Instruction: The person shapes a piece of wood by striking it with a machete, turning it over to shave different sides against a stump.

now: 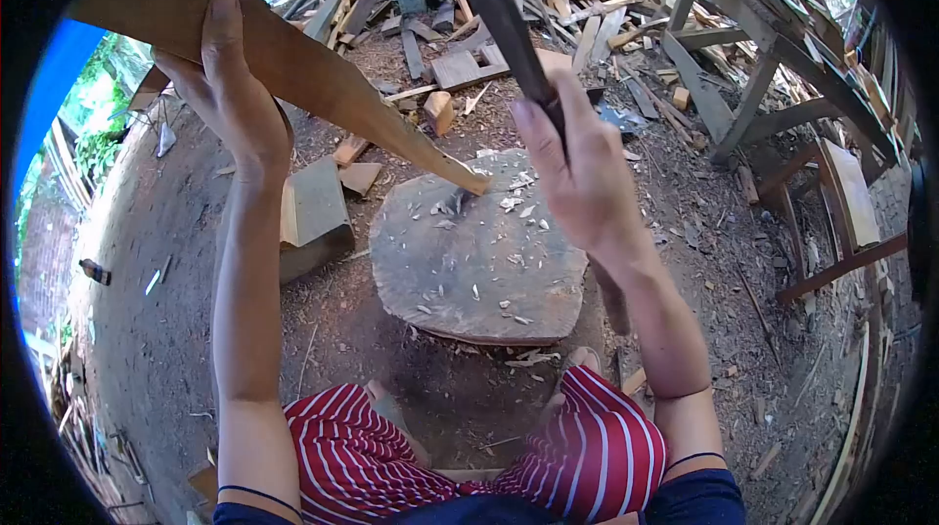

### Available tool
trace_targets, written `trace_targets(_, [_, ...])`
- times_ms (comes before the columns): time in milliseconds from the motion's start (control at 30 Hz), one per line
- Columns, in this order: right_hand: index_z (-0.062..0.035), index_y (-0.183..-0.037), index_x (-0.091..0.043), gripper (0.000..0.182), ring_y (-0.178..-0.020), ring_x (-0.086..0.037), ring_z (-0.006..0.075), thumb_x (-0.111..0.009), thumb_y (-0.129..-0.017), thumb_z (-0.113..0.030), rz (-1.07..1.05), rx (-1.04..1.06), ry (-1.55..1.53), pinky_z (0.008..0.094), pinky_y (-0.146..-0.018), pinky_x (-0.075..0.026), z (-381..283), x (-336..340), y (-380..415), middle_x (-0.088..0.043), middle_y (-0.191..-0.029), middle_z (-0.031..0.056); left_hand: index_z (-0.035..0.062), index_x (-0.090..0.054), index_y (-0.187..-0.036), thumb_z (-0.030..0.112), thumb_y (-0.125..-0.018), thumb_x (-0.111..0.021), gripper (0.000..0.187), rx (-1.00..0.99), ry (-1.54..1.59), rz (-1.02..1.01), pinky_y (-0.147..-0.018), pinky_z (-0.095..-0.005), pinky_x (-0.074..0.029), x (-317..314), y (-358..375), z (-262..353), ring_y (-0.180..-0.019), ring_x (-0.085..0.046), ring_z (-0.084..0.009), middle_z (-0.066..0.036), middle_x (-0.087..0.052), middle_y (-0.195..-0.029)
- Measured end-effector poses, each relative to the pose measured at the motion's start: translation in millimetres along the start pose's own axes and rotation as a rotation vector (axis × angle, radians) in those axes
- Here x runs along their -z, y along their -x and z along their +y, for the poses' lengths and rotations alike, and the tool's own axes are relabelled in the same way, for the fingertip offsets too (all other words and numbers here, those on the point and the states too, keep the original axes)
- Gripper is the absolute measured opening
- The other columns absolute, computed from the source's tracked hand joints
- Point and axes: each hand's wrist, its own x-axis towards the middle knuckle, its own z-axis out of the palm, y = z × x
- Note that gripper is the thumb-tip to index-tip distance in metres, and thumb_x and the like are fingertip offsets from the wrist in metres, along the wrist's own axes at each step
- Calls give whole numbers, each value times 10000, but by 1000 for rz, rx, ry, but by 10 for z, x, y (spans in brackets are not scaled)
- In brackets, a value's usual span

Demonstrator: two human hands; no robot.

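Note:
My left hand (230,100) holds a long brown wooden piece (303,70), with the thumb lying across its face. The piece slants down to the right, and its narrow tip rests on a round chopping block (460,261) scattered with pale chips. Raised over the block's right side, my right hand (582,163) is wrapped round a long dark blade-like tool (499,21). The tool reaches up past the top edge of the view, and part of it below the hand is hidden by the wrist and forearm.
A squared wood block (318,212) lies left of the chopping block. Scrap wood (469,65) is piled behind. A wooden trestle (753,95) and a small stool-like frame (846,197) stand at right. My feet are close to the block's front.

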Motion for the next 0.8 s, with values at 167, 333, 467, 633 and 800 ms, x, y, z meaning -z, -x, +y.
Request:
trace_targets(167, [-2,-1130,-463,432,-822,-638,462,-410,-956,-393,-382,-439,636,547,-754,-496,1368,-651,412,-647,-854,281,34,-406,-1203,272,-883,-618,452,-110,-97,10,-868,-354,-443,122,-40,-115,-971,-539,-164,-79,-508,-1070])
trace_targets(333, [-13,-1126,-463,437,-931,-620,433,-406,-967,-416,-439,-607,429,514,-808,-476,1655,-412,441,-639,-934,278,50,-466,-1065,363,-898,-575,371,68,22,-36,-617,-364,-543,168,36,-24,-698,-647,-233,-112,-596,-785])
trace_targets(467, [-34,-1068,-455,390,-693,-617,378,-421,-975,-412,-297,-443,118,462,-641,-464,865,-199,189,-612,-769,230,51,-464,-1082,419,-912,-517,408,126,48,-114,-616,-356,-539,244,40,-21,-687,-627,-204,-95,-574,-797])
trace_targets(633, [-29,-1048,-444,357,-628,-620,392,-433,-978,-379,-74,-144,12,425,-564,-461,114,58,-18,-604,-647,181,41,-451,-1166,392,-915,-496,434,136,306,-199,-595,-371,-522,142,44,1,-649,-608,-232,-132,-571,-804])
trace_targets(800, [-13,-1089,-450,363,-868,-622,461,-406,-971,-353,-297,-413,335,506,-751,-494,846,-510,280,-642,-850,266,55,-420,-1199,393,-916,-491,447,117,291,-249,-618,-372,-494,62,98,80,-667,-568,-215,-125,-533,-796])
